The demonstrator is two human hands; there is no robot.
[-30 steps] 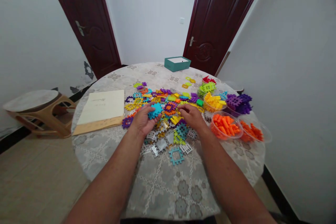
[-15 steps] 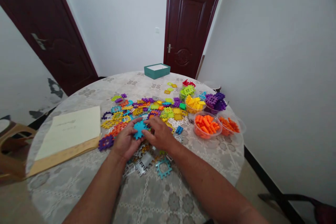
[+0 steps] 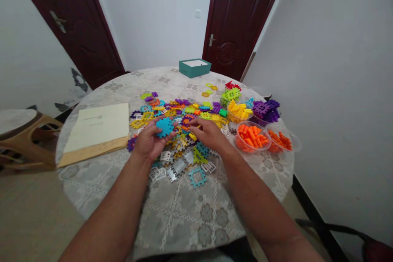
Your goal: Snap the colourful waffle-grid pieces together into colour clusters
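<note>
My left hand (image 3: 151,140) grips a blue toothed building plate (image 3: 165,127) by its left side, thumb on the face and fingers behind it. The plate is held up over the pile. Just right of it, my right hand (image 3: 209,134) hovers above the pile with its fingers bent and slightly apart, and I see nothing held in them. Close to its fingertips lie a purple toothed frame (image 3: 187,120) and a small yellow piece (image 3: 192,136). Below the hands are white window pieces (image 3: 208,167), clear plates (image 3: 179,167) and a teal toothed frame (image 3: 197,177).
On the right stand tubs of orange pieces (image 3: 252,136), yellow pieces (image 3: 238,110) and purple pieces (image 3: 265,110). A green box (image 3: 195,68) sits at the far edge. At left, a paper folder (image 3: 98,131) lies on the round table (image 3: 107,90); a stool (image 3: 27,139) stands beyond.
My right hand has let go of the blue plate and moved right, away from it. The plate stays in my left hand. The view has tipped downward and shifted left.
</note>
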